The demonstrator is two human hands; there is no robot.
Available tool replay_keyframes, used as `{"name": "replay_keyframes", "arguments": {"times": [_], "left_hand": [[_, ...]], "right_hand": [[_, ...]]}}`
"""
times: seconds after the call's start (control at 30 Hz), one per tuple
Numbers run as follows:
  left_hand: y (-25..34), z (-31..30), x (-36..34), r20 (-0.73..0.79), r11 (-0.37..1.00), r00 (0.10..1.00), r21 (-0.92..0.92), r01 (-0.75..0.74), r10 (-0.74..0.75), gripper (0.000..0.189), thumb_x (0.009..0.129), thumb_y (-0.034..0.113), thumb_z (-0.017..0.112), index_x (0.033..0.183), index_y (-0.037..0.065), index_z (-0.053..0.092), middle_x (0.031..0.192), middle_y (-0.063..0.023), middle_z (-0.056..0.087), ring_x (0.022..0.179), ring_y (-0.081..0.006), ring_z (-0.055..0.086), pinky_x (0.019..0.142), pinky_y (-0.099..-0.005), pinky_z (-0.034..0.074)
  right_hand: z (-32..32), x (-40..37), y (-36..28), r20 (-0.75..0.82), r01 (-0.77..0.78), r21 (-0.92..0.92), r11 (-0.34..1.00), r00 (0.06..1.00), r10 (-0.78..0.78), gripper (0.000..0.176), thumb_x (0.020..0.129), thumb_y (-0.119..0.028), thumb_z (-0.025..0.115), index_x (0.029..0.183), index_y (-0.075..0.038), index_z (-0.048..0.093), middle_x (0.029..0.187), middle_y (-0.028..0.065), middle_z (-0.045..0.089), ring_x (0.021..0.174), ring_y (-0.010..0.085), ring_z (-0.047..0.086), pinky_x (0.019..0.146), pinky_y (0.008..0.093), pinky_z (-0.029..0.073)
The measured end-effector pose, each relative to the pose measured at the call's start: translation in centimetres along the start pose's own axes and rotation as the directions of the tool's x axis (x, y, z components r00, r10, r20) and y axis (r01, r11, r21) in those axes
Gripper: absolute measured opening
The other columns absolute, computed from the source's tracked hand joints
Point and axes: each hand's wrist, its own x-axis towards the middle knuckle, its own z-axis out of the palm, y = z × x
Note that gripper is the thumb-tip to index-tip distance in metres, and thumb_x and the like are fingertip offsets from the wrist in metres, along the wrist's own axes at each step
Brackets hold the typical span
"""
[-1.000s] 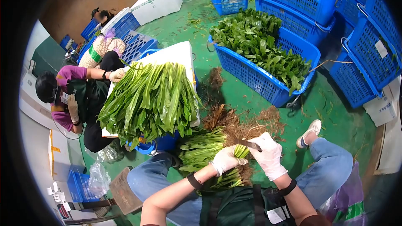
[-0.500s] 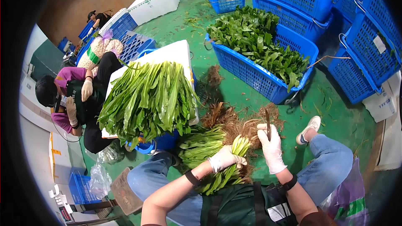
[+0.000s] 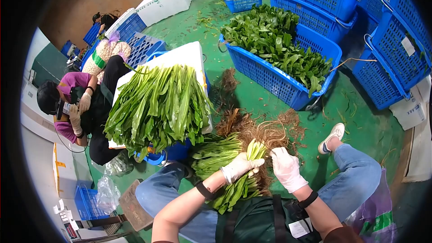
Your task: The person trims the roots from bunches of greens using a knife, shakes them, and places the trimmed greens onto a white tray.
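Observation:
My left hand [image 3: 242, 167], in a white glove, is closed around a bunch of long-leaved greens [image 3: 256, 149], its pale cut-looking stem ends pointing up and away from me. To its right, my right hand [image 3: 287, 167], also gloved, is closed; the knife seen in it earlier is mostly hidden now. Just beyond both hands lies a pile of stringy brown roots [image 3: 265, 130]. More greens [image 3: 211, 155] lie on the floor beside my left hand. A large heap of the same greens [image 3: 157, 103] rests on a white foam lid [image 3: 191, 56].
A blue crate [image 3: 279, 81] of dark leafy greens stands ahead on the green floor. Stacked blue crates [image 3: 315, 0] rise at the right. A person [image 3: 74, 103] crouches at the left; another [image 3: 105, 20] is farther back. A wooden stool [image 3: 135, 207] is by my left knee.
My right hand has turned from holding the knife upright to a lower pose, closer to the bunch's stem ends. The crouching person has brought their hands together.

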Motion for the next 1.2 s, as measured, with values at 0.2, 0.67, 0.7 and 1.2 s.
{"name": "replay_keyframes", "arguments": {"times": [0.2, 0.67, 0.7, 1.2], "left_hand": [[0.6, 0.7, -0.6, 0.001, 0.998, 1.000, 0.064, -0.002, 0.002, 0.022, 0.091, 0.025, 0.068, 0.090, 0.005, 0.060, 0.067, 0.0000, 0.055, 0.056, -0.0083, 0.050, 0.050, -0.0233, 0.041], [0.4, 0.8, -0.2, -0.112, 0.595, 0.890, 0.779, -0.198, 0.443, 0.048, 0.089, 0.048, 0.059, 0.116, 0.009, 0.060, 0.091, -0.0184, 0.068, 0.082, -0.0349, 0.066, 0.069, -0.0412, 0.052], [0.3, 1.1, -0.1, -0.151, 0.561, 0.905, 0.821, -0.109, 0.397, 0.047, 0.087, 0.048, 0.061, 0.115, 0.010, 0.061, 0.086, -0.0176, 0.068, 0.079, -0.0364, 0.065, 0.067, -0.0411, 0.051], [1.5, 1.6, -1.0, -0.235, 0.255, 0.752, 0.962, 0.091, 0.616, 0.031, 0.081, 0.025, 0.068, 0.104, 0.008, 0.057, 0.078, -0.0171, 0.065, 0.071, -0.0370, 0.064, 0.062, -0.0446, 0.050]], "right_hand": [[2.1, -1.0, 2.6, -0.011, -0.059, 0.033, 0.998, 0.998, 0.060, 0.012, 0.093, -0.018, 0.052, 0.097, -0.008, 0.056, 0.089, 0.0129, 0.061, 0.072, 0.0340, 0.064, 0.063, 0.0423, 0.051], [-2.2, 0.9, 0.3, -0.095, 0.100, 0.033, 0.994, 0.991, -0.096, 0.007, 0.086, -0.014, 0.059, 0.093, -0.012, 0.058, 0.080, 0.0076, 0.061, 0.063, 0.0278, 0.062, 0.054, 0.0372, 0.049], [-1.8, 0.8, 0.3, -0.055, 0.085, -0.009, 0.996, 0.995, -0.086, 0.008, 0.086, -0.015, 0.059, 0.094, -0.013, 0.057, 0.079, 0.0073, 0.060, 0.063, 0.0276, 0.062, 0.053, 0.0377, 0.048], [8.2, -6.6, 15.6, 0.427, -0.111, -0.380, 0.918, 0.860, 0.281, 0.017, 0.090, -0.024, 0.049, 0.089, -0.010, 0.060, 0.082, 0.0159, 0.066, 0.075, 0.0365, 0.065, 0.068, 0.0463, 0.050]]}}
